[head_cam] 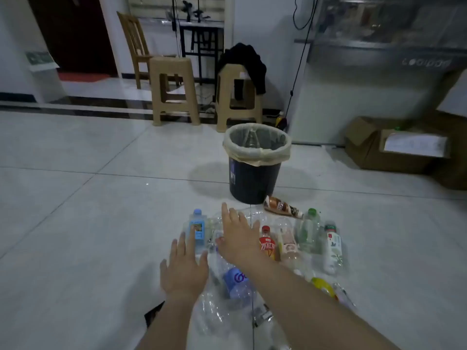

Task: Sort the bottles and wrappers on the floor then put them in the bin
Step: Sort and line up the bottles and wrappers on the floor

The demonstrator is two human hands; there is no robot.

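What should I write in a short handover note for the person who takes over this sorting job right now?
Left hand: open, fingers spread, holding nothing, over the blue-label bottle.
Right hand: open, empty, over the clear wrappers.
Things: bottles lie on the floor in front of the bin: red-label bottle, pink-label bottle, green-cap bottle, white bottle, brown bottle next to the bin's base.
Done: several bottles lie side by side; nothing clearly visible in the bin.
Left: finish sorting bottles from wrappers, then put everything in the bin.
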